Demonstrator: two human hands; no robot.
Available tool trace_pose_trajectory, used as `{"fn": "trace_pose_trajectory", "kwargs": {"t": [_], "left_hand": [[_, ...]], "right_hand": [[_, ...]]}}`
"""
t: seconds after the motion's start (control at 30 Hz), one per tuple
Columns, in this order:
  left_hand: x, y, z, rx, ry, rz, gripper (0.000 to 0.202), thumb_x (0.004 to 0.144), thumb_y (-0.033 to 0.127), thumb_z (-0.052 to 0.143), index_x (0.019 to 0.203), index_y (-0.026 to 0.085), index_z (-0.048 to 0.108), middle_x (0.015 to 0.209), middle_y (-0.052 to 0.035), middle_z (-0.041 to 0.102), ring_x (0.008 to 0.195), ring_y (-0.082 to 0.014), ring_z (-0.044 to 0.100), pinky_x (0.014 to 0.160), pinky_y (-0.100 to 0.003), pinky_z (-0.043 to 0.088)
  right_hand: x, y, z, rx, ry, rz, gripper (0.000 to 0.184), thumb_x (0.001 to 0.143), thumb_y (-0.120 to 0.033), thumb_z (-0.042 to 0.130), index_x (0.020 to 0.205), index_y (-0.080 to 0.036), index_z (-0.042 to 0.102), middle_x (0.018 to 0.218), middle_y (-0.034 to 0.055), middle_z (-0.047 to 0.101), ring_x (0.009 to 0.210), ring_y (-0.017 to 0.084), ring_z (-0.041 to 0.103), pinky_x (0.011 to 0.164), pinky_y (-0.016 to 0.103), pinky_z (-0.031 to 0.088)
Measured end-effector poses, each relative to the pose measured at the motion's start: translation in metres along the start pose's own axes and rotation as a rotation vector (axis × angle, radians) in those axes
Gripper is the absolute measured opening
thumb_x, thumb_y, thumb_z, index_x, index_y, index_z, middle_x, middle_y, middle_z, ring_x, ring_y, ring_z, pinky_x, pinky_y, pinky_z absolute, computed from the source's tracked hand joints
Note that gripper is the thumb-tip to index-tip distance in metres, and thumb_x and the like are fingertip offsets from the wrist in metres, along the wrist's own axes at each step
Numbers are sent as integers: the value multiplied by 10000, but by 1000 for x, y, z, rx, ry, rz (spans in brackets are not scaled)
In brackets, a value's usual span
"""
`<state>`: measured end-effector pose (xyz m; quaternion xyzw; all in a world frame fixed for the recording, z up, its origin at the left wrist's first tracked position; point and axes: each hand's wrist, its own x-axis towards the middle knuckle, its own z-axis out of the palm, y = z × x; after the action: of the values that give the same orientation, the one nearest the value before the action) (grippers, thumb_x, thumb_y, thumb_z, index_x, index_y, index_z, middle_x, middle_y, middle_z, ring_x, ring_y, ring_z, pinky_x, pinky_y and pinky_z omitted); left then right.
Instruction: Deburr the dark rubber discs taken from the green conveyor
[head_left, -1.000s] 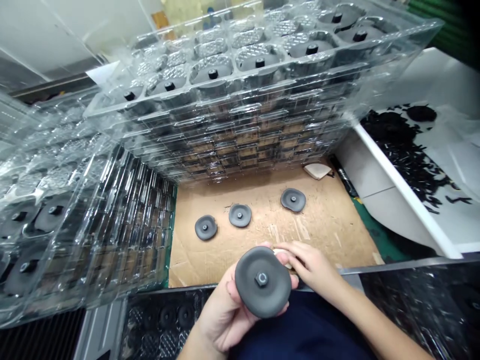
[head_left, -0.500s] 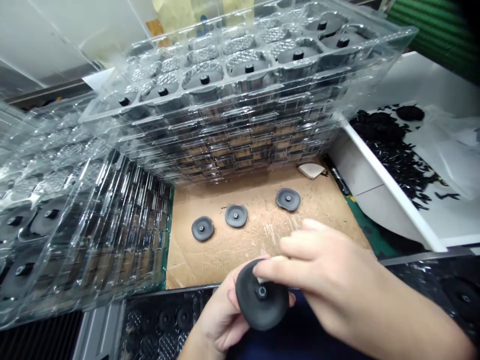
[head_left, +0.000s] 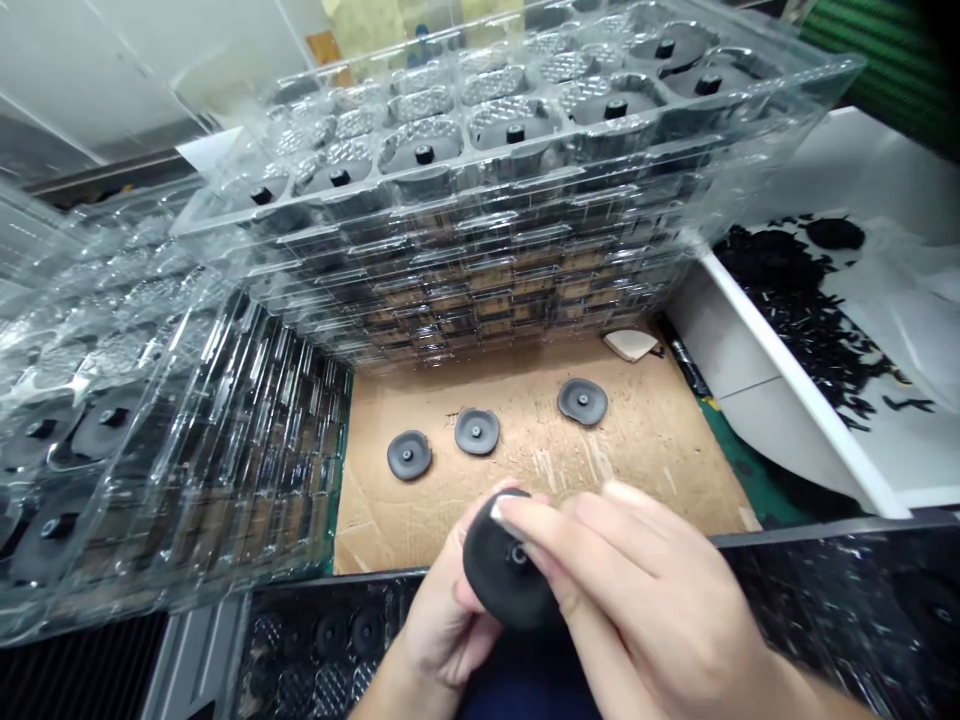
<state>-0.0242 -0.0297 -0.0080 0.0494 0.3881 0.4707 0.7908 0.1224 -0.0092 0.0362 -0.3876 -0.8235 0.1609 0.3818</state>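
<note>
My left hand (head_left: 450, 610) holds a round black rubber disc (head_left: 501, 590) by its edge, tilted toward me, with a short hub and metal-looking centre showing. The fingers of my right hand (head_left: 637, 590) are closed together over the disc's upper right, touching its face beside the hub. A bit of white shows at the index fingertip; whether it is a small piece held there or the nail, I cannot tell. On the cardboard sheet (head_left: 420, 530) beyond my hands lie three similar discs: a left one (head_left: 409, 455), a middle one (head_left: 477, 431) and a right one (head_left: 583, 401), hubs upward.
A tall stack of clear plastic trays (head_left: 480, 220) holding discs stands behind the cardboard, another stack (head_left: 187, 450) at left. At right, a white bin (head_left: 810, 390) contains black scraps. A white wedge-shaped piece (head_left: 630, 345) and a black marker (head_left: 686, 365) lie near it.
My right hand has moved down and inward over the disc, its fingers now closing nearer the hub. The held disc has risen slightly and shifted left. The discs on the cardboard stay put.
</note>
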Motion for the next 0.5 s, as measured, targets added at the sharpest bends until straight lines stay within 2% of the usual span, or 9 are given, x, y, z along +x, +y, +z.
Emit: {"fn": "trace_pose_trajectory", "kwargs": {"t": [0.07, 0.13, 0.23, 0.3, 0.37, 0.43, 0.5], "left_hand": [[3, -1, 0, -63, -41, 87, 448, 570, 129, 822, 974, 284, 709, 992, 17, 742, 885, -148, 691, 788, -191, 532], [5, -3, 1, -89, -57, 166, 463, 559, 114, 824, 962, 309, 708, 1029, 36, 732, 917, -161, 687, 820, -217, 535], [7, -3, 3, -109, -24, 207, 448, 577, 153, 822, 984, 300, 705, 1029, 31, 735, 949, -162, 678, 852, -220, 526], [6, -3, 3, -109, -10, 222, 454, 589, 171, 818, 1013, 280, 697, 1047, 9, 732, 958, -159, 672, 860, -215, 520], [6, -2, 4, -92, -11, 237, 456, 599, 146, 807, 1025, 263, 695, 1049, -6, 732, 967, -160, 668, 866, -209, 513], [5, -2, 5, -72, -29, 235, 416, 624, 112, 781, 1004, 264, 705, 1008, -5, 741, 980, -166, 666, 876, -211, 507], [4, -2, 6, -66, -51, 221, 416, 618, 93, 776, 984, 280, 711, 993, 13, 741, 985, -178, 667, 866, -217, 513]], "right_hand": [[-8, -3, 2, -101, 44, 29, 255, 809, -43, 530, 1035, -29, 646, 824, 137, 717, 685, 209, 624, 657, 344, 465], [-12, -4, 1, -31, 40, 75, 234, 812, -40, 539, 1014, -61, 655, 825, 116, 723, 655, 198, 632, 641, 333, 490], [-15, 3, 1, 316, -52, 251, 226, 846, -82, 512, 994, -135, 675, 717, 40, 692, 581, 145, 619, 549, 258, 510], [-21, 16, 6, 536, -70, 418, 202, 861, -160, 543, 993, -208, 688, 788, 18, 715, 662, 138, 662, 574, 216, 533], [-30, 32, 13, 685, 23, 625, 183, 873, -256, 567, 1008, -258, 690, 930, 12, 733, 779, 156, 692, 620, 211, 553], [-38, 46, 16, 733, 131, 791, 208, 881, -321, 569, 1048, -271, 682, 1011, 18, 726, 848, 173, 694, 662, 224, 562], [-40, 51, 13, 664, 170, 825, 229, 882, -328, 574, 1086, -283, 670, 1041, 13, 718, 868, 166, 689, 688, 221, 558]]}}
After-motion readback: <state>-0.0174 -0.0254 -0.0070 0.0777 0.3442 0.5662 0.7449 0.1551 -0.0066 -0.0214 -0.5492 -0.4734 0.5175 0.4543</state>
